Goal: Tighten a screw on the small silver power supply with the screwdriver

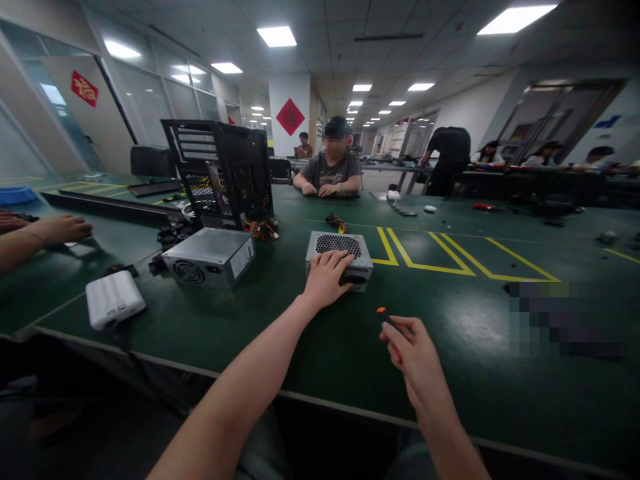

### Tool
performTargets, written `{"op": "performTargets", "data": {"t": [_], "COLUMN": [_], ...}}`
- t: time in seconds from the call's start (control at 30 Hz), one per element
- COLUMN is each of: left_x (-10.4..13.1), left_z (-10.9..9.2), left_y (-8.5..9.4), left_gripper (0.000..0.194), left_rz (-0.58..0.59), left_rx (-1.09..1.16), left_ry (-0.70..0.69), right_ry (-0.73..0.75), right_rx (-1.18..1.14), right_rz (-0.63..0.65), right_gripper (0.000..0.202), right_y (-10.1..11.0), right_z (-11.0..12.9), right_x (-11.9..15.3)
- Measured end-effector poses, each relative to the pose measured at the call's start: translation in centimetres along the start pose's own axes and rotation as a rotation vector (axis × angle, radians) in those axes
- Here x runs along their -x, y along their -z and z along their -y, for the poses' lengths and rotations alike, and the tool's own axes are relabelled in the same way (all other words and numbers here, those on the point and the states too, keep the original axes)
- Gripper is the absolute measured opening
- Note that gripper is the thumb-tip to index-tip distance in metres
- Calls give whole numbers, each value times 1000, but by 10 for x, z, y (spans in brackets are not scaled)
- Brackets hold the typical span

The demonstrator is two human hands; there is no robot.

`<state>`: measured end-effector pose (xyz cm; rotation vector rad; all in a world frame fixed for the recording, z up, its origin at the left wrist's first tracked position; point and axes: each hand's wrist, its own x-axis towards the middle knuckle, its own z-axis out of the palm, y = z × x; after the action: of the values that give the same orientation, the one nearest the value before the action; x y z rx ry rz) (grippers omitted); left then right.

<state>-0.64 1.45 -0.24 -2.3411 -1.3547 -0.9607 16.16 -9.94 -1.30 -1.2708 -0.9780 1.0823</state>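
power supply unit (339, 241) in grey metal sits on the green table (320, 347), straight ahead of the person, its honeycomb vent facing up. the left hand (326, 279) lies over its near part, fingers spread open across the top and thumb down by the front edge, which looks like steadying. the right hand (414, 348) is closed around a small dark tool (385, 317) with an orange end, held above the table, nearer the body and apart from the unit; what kind of tool it is, i can't tell.

so the step in hand seems to be holding the unit in place with the tool at the ready. working on it from here would call for a firm left hand, the tool lined up squarely, and fingers kept out of its way.

a bundle of wires (337, 221) lies just beyond the unit. off to the left are a second power supply (213, 259) and an open computer case (235, 177) standing upright.
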Motion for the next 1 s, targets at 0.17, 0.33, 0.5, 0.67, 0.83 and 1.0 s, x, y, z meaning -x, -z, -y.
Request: {"op": "performTargets", "data": {"t": [0.17,0.33,0.5,0.67,0.83,1.0], "left_x": [0,-1,-1,-1,-1,-1], "left_z": [-1,-2,-3,-3,-3,-4], "left_y": [0,1,2,1,1,2], "left_gripper": [56,57,56,57,57,57], "left_rz": [5,10,33,22,17,27], "left_rx": [-16,-17,-14,-17,-24,-24], "left_ry": [-4,3,11,9,6,21], "right_ry": [401,715,982,995,690,228], "right_rx": [796,1234,1610,1720,1333,530], "right_rz": [-92,-126,92,185,103,105], "right_gripper": [19,19,29,31,24,22], "right_y": [13,-3,-10,-2,8,0], "right_z": [10,12,6,5,-3,-6], "right_x": [-6,-2,3,2,-5,-6]}}
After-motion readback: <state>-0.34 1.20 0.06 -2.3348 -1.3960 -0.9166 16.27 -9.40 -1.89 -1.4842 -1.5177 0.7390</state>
